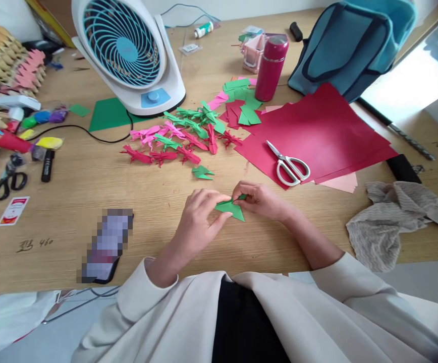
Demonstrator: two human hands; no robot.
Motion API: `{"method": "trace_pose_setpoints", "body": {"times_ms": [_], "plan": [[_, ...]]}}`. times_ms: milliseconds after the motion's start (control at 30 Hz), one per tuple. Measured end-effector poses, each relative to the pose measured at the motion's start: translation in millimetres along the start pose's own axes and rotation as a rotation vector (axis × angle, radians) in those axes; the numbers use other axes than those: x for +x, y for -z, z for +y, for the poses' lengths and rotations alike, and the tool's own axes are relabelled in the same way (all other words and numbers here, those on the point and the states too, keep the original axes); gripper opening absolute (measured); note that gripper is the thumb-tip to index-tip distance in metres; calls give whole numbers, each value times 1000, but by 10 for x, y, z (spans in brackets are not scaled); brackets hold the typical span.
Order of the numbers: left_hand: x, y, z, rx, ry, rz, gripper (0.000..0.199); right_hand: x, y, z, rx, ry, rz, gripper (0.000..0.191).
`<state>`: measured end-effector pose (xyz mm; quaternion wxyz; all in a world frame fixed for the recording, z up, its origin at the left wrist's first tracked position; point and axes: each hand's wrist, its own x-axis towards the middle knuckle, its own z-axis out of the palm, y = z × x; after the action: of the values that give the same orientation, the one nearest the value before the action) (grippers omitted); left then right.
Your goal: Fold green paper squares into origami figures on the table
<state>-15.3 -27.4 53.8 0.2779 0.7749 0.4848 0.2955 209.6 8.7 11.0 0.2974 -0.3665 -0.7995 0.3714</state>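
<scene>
The green paper piece [234, 211], partly folded, is between both hands just above or on the tabletop [154, 227], in front of the person. The left hand [199, 212] holds its left side: thumb at the lower part, fingers at the upper edge, with a small gap between. The right hand [257, 199] closes thumb and fingertips in a pinch on the upper right edge. The step in hand appears to be forming a crease along that edge. The next move likely calls for a steady left hold, aligned edges and firm fingertip pressure. Just beyond lies a small folded green piece [203, 173]; behind it, red folded figures [164, 156]. To the right, white-handled scissors [281, 158] rest on red sheets [325, 131].
</scene>
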Motion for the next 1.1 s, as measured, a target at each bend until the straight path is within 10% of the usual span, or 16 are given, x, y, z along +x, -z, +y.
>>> {"method": "trace_pose_setpoints", "body": {"times_ms": [267, 1100], "plan": [[53, -282, -312, 305, -104, -120, 7, -36, 4, -11, -29, -52, -51, 8], [106, -291, -303, -78, 131, -45, 7, -57, -122, -138, -19, -219, 19, 11]]}}
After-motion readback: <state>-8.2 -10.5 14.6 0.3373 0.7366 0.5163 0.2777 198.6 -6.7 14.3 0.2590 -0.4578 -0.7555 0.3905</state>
